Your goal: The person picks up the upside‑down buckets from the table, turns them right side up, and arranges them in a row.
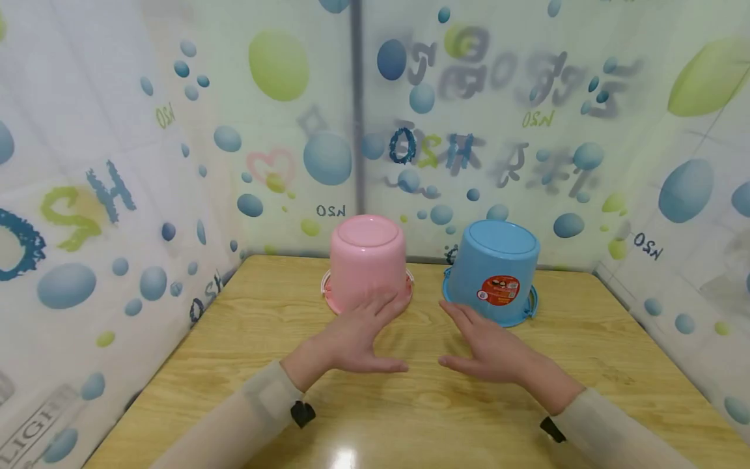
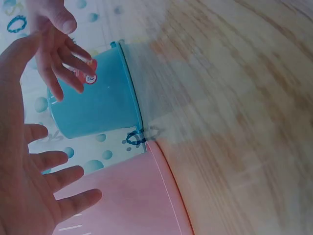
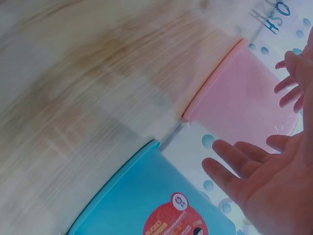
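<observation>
Two plastic buckets stand upside down on the wooden table. The pink bucket (image 1: 368, 264) is on the left, its white handle (image 1: 324, 281) down by the rim. To the right, tilted slightly, is the blue bucket (image 1: 498, 260) with a round red label (image 1: 499, 290). My left hand (image 1: 366, 335), fingers straight and thumb spread, is in front of the pink bucket and overlaps its lower edge in the head view. Before the blue bucket, my right hand (image 1: 486, 345) is held likewise, palm inward. Neither hand holds anything; the wrist views show both palms bare and apart from the buckets.
The table (image 1: 410, 417) has its far edge just behind the buckets. Printed curtains (image 1: 281, 130) with bubbles and lettering enclose the back and both sides. A dark vertical pole (image 1: 357, 111) shows at the back.
</observation>
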Demonstrator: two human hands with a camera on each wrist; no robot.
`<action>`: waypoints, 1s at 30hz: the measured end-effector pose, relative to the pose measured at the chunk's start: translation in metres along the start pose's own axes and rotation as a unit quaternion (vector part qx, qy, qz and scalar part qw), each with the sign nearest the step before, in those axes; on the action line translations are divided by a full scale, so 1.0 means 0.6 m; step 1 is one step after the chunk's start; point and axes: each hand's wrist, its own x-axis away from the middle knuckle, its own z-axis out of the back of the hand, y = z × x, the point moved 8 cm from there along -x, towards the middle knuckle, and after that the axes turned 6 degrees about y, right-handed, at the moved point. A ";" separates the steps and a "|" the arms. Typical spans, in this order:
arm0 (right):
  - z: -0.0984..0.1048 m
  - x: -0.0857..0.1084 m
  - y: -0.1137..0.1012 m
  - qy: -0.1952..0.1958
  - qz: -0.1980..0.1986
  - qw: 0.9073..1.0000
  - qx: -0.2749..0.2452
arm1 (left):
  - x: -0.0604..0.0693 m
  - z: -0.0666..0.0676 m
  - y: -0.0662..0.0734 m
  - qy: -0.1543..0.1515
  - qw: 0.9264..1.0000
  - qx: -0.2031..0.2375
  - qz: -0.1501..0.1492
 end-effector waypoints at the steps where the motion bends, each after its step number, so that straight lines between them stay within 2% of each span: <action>1: -0.002 -0.003 0.000 -0.004 -0.003 1.000 -0.009 | 0.000 0.002 0.000 0.005 1.000 0.004 -0.006; 4: -0.008 -0.013 0.000 -0.016 -0.012 0.999 -0.033 | 0.004 0.011 -0.002 0.019 1.000 0.012 -0.016; 6: -0.013 -0.021 0.001 -0.027 -0.019 0.998 -0.046 | 0.008 0.015 -0.007 0.023 1.000 0.019 -0.008; 11: -0.026 -0.043 -0.001 -0.053 -0.041 0.995 -0.078 | 0.024 0.023 -0.029 0.017 0.999 0.032 0.037; 20: -0.045 -0.091 -0.004 -0.075 -0.064 0.988 -0.118 | 0.061 0.042 -0.077 0.018 0.995 0.043 0.089; 25: -0.051 -0.112 0.000 -0.082 -0.074 0.985 -0.133 | 0.085 0.063 -0.103 0.033 0.993 0.043 0.103; 30: -0.053 -0.130 0.007 -0.085 -0.091 0.983 -0.138 | 0.111 0.083 -0.138 0.035 0.988 0.046 0.146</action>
